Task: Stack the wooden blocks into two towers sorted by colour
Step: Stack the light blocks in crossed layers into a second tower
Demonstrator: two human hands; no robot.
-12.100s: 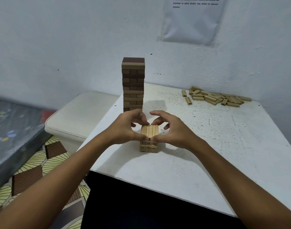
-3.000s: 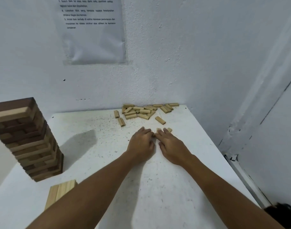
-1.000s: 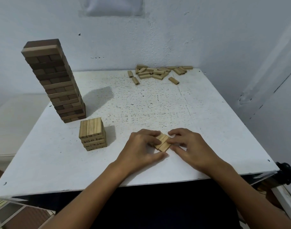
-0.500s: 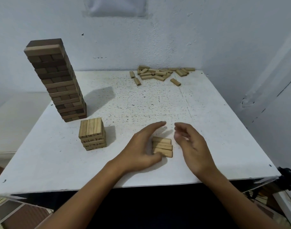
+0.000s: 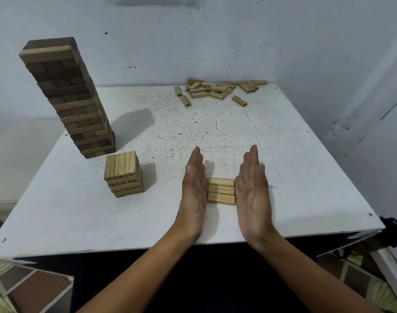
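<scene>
Squaring up: I've got three pale blocks [image 5: 221, 193] lying side by side flat on the white table [image 5: 294, 177], near its front edge.
Left hand [image 5: 194, 190]: flat and upright, fingers straight out, palm pressed against the left ends of those blocks.
Right hand [image 5: 251, 190]: same pose, palm against the right ends, so the row is sandwiched between my two flat hands, fingers not curled round anything.
Short pale stack [image 5: 123, 175]: left of the three blocks and well apart from them, a few layers high, top layer of three running front to back.
Tall tower [image 5: 68, 98]: just behind that short stack, toward the table's left edge; mostly dark blocks up top, lighter brown ones lower down, one pale layer under the dark cap. Looks tilted, could just be the wide lens.
Loose pile [image 5: 215, 90]: pale blocks scattered at the far edge of the table by the wall, well away from the three blocks.
</scene>
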